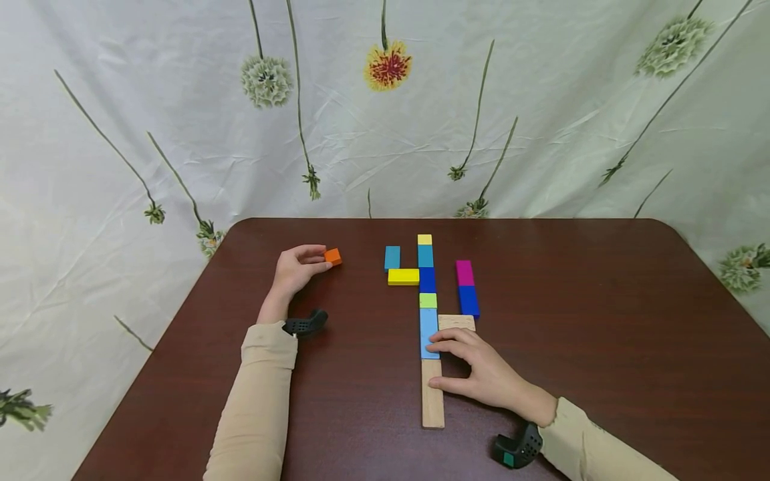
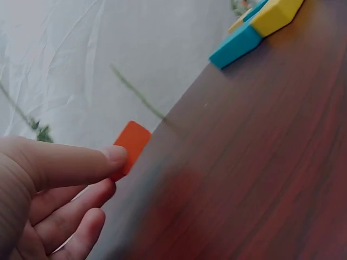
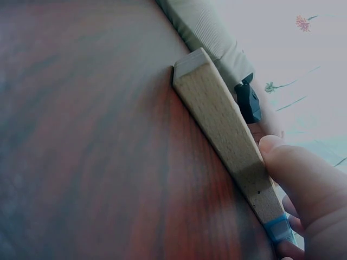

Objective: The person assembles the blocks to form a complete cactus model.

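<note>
My left hand [image 1: 295, 272] pinches a small orange block [image 1: 333, 256] between thumb and fingers, over the far left of the table. In the left wrist view, the thumb lies across the face of that orange block [image 2: 133, 145]. My right hand [image 1: 484, 371] is at the near end of a line of blocks, fingers spread. Its fingertips touch the light blue block [image 1: 428, 327], and its thumb lies at the long plain wooden block [image 1: 432, 401]. In the right wrist view, the thumb tip meets the side of the wooden block [image 3: 222, 119].
Farther along the line are lime, dark blue, teal and pale yellow blocks. A yellow block [image 1: 403, 277] and a teal block [image 1: 392, 257] join on the left. Right of it stand a second wooden block [image 1: 455, 322], a blue block [image 1: 469, 300] and a magenta block [image 1: 464, 272].
</note>
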Available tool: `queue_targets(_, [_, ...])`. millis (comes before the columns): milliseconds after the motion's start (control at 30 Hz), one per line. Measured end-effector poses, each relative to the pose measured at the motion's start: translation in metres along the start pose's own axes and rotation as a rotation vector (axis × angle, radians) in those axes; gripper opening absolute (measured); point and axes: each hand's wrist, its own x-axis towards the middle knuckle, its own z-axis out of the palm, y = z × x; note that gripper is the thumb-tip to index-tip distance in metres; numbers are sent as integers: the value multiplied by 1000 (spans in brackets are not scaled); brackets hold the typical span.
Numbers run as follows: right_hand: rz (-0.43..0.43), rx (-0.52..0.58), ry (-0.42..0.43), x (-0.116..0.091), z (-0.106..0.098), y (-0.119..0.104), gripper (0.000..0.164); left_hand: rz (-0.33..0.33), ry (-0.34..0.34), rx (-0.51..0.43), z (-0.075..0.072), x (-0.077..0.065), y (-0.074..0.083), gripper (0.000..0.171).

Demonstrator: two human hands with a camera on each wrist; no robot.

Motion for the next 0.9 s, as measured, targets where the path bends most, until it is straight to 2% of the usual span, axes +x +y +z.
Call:
queue_targets(433, [-8,-13,9,0,1,1,47,34,32,-172,31,7,22,41])
queue_targets(567, [-10,-18,15,0,1,2,47,6,33,-244,41,12,30,43])
queue_targets(700, [-16,-23,16,0,1,2,47,-34,4,-307,50,21,37,46])
queue_targets(900, [-6,-3,2,0,0,1,47,-72,-56,-304,59,34,45,45])
